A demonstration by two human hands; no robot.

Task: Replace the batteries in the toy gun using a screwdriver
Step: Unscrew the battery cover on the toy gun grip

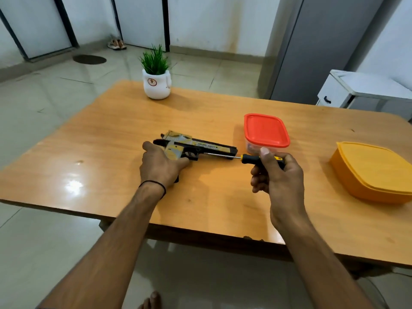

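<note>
A black and yellow toy gun (207,146) lies on its side in the middle of the wooden table (111,152), barrel pointing right. My left hand (159,167) grips its handle and holds it down. My right hand (278,175) grips the black and yellow handle of a screwdriver (249,157). The thin metal shaft runs left along the underside of the gun, its tip near the trigger area. No batteries are in sight.
A clear box with a red lid (266,130) stands just behind the screwdriver. An orange lidded container (372,170) sits at the right edge. A white pot with a green plant (156,81) stands at the table's far side.
</note>
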